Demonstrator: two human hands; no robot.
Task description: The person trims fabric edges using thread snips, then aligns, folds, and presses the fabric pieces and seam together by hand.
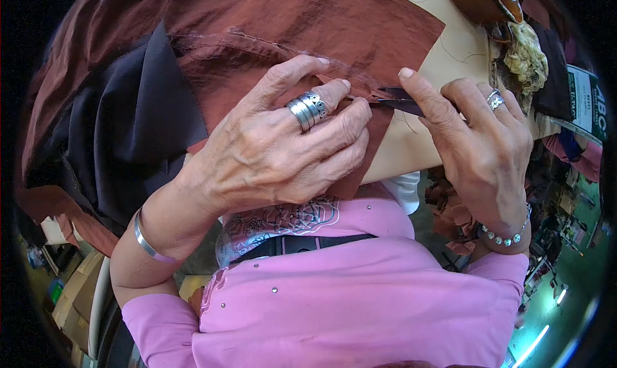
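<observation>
Reddish-brown cloth (360,27) lies over the table, with a frayed seam of loose threads running across it. My left hand (283,130), wearing several silver rings, pinches the cloth at this seam between thumb and fingers. My right hand (482,124) is closed on a pair of small dark snips (400,100), whose handle is mostly hidden by the fingers. The blades point left, and their tips meet the cloth edge close to my left fingertips. Under my left wrist the cloth continues beside a black piece of fabric (128,111).
The pale tabletop (402,143) shows right of the cloth, with stray threads on it. At the upper right are a brown glossy bowl (479,0) and a crumpled yellowish bundle (527,59). Fabric scraps (450,207) lie below the table edge. A cardboard box (74,310) stands lower left.
</observation>
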